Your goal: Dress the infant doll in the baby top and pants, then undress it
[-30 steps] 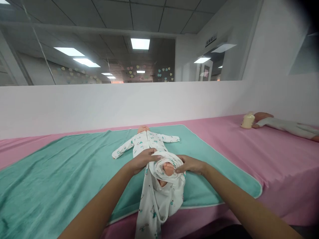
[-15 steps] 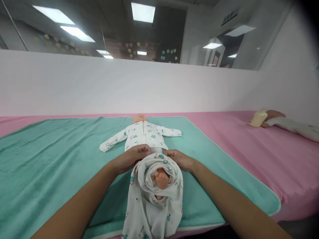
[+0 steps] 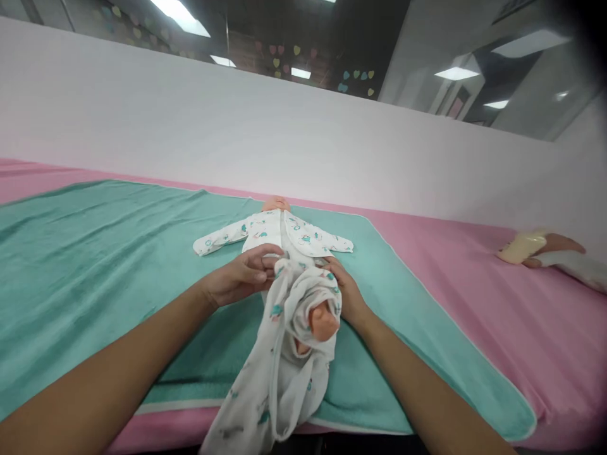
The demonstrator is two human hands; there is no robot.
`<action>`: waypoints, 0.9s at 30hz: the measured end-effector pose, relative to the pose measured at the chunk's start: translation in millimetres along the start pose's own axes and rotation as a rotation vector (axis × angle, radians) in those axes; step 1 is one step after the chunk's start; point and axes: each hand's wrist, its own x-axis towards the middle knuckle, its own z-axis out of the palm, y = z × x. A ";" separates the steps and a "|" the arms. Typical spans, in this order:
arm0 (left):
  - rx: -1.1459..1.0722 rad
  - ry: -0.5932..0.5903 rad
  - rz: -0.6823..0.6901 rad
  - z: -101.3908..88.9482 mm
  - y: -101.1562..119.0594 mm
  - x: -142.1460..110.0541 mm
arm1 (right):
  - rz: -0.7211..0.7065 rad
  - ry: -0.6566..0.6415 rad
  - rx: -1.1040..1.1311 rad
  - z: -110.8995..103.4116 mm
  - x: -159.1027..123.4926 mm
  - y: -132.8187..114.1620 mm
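A baby doll (image 3: 276, 203) lies on its back, its head away from me, in a white printed long-sleeved top (image 3: 303, 235) that hangs open at the lower front. White printed baby pants (image 3: 279, 354) are bunched around its raised legs, and one leg of the pants hangs over the near edge. Out of the bunched cloth pokes a doll's foot (image 3: 324, 322). My left hand (image 3: 239, 275) is closed at the left of the waistband, thumb and fingers curled on the cloth. At the right side, my right hand (image 3: 348, 291) grips the pants; its fingertips are partly hidden.
A green blanket (image 3: 156, 253) lies under the doll on a pink-covered table (image 3: 450, 253). Farther right lies another doll (image 3: 564, 246) beside a pale yellow object (image 3: 521, 246). Behind the table rises a white wall (image 3: 237, 133) with a window above.
The view has tilted and dropped slightly. Both hands have moved a little toward the doll's waist with the pants, and the bunched legs lean to the right. The top's right front flap has swung aside.
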 end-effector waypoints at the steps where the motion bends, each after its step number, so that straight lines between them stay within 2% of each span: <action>1: -0.030 0.038 0.029 4.7 -2.9 1.1 | -0.016 0.000 0.022 0.5 0.0 1.7; 4: -0.036 0.122 0.062 15.7 -7.9 4.9 | 0.002 -0.032 0.050 2.2 0.3 8.8; 6: -0.015 0.176 0.082 16.7 -6.8 6.4 | 0.003 -0.025 0.018 1.2 1.0 12.8; 10: 0.009 0.346 0.239 6.5 4.6 5.1 | 0.018 0.087 -0.073 -8.9 4.6 13.3; 12: -0.009 0.394 0.301 2.7 9.4 3.7 | 0.045 0.148 -0.079 -13.6 6.3 12.1; 14: -0.040 0.357 0.287 2.9 9.8 3.0 | 0.074 0.119 -0.053 -15.1 6.9 12.1; 19: -0.117 0.117 0.091 14.9 -4.8 3.5 | 0.219 -0.106 0.062 -10.8 3.7 11.3; 21: -0.135 0.061 0.062 20.7 -9.7 2.7 | 0.242 -0.116 0.088 -10.6 2.6 6.3; 24: -0.135 -0.030 0.047 29.4 -11.4 -0.6 | 0.272 -0.055 0.156 -12.0 4.1 -6.7; 27: -0.115 -0.080 0.052 36.7 -8.6 -4.1 | 0.241 -0.066 0.265 -13.5 13.4 -27.1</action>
